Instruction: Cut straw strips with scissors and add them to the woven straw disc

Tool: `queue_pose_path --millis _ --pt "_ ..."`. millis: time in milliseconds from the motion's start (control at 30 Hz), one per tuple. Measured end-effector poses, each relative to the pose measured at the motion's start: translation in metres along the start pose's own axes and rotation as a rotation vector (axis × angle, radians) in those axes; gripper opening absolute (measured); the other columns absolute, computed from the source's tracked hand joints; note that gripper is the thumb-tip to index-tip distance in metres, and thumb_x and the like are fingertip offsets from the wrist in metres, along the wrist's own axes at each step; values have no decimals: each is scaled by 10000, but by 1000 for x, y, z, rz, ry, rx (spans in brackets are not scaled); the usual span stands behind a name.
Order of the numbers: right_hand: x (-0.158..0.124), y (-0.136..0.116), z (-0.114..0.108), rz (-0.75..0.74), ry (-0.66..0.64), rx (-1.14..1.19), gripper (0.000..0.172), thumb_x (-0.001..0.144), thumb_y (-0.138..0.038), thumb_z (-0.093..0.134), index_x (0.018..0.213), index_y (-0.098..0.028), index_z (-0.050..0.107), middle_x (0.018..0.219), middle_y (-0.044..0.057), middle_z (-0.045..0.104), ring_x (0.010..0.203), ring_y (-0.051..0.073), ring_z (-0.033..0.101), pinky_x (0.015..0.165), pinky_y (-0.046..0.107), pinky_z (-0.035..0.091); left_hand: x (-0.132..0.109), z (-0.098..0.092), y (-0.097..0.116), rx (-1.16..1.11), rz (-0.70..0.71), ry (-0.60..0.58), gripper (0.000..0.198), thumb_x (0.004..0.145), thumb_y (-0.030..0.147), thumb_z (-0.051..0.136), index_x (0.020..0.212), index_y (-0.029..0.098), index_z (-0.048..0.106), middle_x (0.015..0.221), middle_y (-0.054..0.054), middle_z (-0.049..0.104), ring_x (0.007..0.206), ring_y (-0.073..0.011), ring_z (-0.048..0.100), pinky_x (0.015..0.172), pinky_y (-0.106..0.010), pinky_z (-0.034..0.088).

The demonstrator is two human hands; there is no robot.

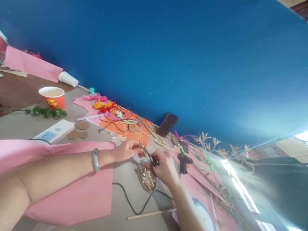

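Note:
My right hand [166, 166] grips a pair of black-handled scissors [152, 158], fingers through the loops, blades pointing up and left. Close to the blades, my left hand [128, 149] is closed in a pinch; what its fingertips hold is too small to make out. A greenish bangle [96, 159] circles my left wrist. Just below both hands stands a small round dish [141, 181] of pale straw-like snippets. More pale strips [117, 138] lie beyond my left hand. A black glue gun [184, 163] lies to the right of my right hand.
A phone [167, 125] leans against the blue wall [173, 64]. At the left are a white power strip [56, 131], cork discs [82, 125], a green sprig [48, 111] and a red paper cup [52, 96]. Pink paper [79, 189] covers the near left. A black cord [130, 203] crosses the table.

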State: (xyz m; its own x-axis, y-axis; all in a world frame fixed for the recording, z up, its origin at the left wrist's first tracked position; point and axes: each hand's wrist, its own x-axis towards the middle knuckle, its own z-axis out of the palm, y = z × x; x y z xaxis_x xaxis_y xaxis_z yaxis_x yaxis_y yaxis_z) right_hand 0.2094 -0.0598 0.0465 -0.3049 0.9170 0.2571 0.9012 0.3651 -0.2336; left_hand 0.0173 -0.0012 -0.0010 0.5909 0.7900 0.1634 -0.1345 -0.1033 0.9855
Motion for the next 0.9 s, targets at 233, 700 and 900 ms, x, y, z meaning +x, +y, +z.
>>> queue_pose_path --millis 233,700,900 --pt "0 2 3 2 12 -21 228 720 -408 645 745 -214 527 554 -27 598 544 147 493 656 286 326 0 0 1 -30 -15 -8 250 808 336 586 805 110 692 795 -90 707 713 -154 629 680 -257 496" --pt "-2 6 3 41 40 -33 258 716 -450 674 719 -219 558 527 -4 568 605 177 479 621 276 363 -1 -1 -1 -24 9 -8 260 822 346 574 779 110 673 787 -99 697 720 -158 633 689 -260 492" --pt "-1 8 1 176 -23 124 327 657 -496 698 777 -214 582 590 12 585 688 205 524 584 274 401 0 -1 0 -44 -3 34 171 794 278 591 749 120 640 783 -81 694 727 -148 638 693 -248 482"
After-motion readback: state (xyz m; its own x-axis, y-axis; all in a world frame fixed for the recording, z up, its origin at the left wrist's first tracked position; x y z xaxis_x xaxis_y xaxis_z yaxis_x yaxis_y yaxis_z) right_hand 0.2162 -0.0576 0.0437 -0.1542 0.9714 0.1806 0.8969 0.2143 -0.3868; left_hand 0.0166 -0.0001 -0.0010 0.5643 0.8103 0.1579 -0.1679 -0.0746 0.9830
